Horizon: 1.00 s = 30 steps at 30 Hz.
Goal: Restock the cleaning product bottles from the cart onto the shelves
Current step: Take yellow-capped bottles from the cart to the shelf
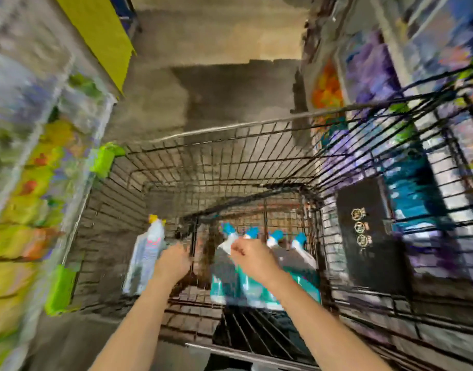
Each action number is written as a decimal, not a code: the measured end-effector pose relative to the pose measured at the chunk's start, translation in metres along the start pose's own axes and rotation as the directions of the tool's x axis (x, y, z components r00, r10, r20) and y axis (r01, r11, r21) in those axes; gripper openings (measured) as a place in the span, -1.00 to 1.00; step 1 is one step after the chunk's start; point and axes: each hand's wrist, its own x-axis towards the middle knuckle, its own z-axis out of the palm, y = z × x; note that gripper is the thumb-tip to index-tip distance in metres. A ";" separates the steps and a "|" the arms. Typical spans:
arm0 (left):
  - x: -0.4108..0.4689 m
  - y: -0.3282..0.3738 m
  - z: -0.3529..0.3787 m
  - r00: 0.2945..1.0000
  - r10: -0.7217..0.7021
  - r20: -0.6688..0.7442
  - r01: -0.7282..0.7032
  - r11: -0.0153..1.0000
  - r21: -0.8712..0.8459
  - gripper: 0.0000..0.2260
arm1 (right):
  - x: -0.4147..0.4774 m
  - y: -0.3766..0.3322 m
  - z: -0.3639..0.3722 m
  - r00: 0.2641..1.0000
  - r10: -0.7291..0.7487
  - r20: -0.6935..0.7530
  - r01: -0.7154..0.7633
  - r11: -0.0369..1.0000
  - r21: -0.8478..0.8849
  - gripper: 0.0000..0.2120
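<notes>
I look down into a black wire cart. A white bottle with a yellow cap leans at the cart's left. Several white-and-teal bottles with blue caps stand in a row to its right. My left hand reaches in right beside the white bottle, its fingers blurred against a wire divider. My right hand has its fingers curled at the neck of the leftmost blue-capped bottle. The whole frame is smeared by motion.
Shelves of colourful packages line the left side, close to the cart's green corner guards. More stocked shelves and a black box lie to the right. A grey aisle floor runs ahead.
</notes>
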 end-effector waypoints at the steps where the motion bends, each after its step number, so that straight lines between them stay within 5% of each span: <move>1: 0.008 -0.013 0.000 0.999 -0.035 -0.004 0.035 0.999 0.002 -0.72 | 0.010 -0.004 0.010 0.999 -0.011 0.031 0.011 1.000 0.014 -0.86; 9: 0.067 -0.070 -0.011 0.978 -0.169 -0.119 0.173 0.985 0.024 -0.74 | 0.111 -0.007 0.110 0.972 0.068 0.226 -0.095 0.989 0.111 -0.75; 11: 0.086 -0.086 -0.005 0.980 -0.150 -0.135 0.171 0.972 0.160 -0.68 | 0.116 -0.026 0.110 0.965 0.060 0.257 -0.097 0.986 0.133 -0.80; 15: 0.116 -0.105 0.020 0.940 -0.326 -0.100 0.338 0.929 0.153 -0.24 | 0.136 -0.035 0.124 0.955 0.057 0.290 -0.103 0.984 0.144 -0.82; 20: 0.136 -0.112 0.032 0.934 -0.305 -0.187 0.350 0.888 0.299 -0.10 | 0.162 -0.035 0.144 0.948 0.095 0.303 -0.150 0.975 0.162 -0.84; 30: 0.141 -0.088 0.045 0.973 -0.178 -0.147 0.184 0.982 0.030 -0.17 | 0.182 -0.045 0.167 0.904 0.180 0.388 -0.347 0.839 0.419 -0.70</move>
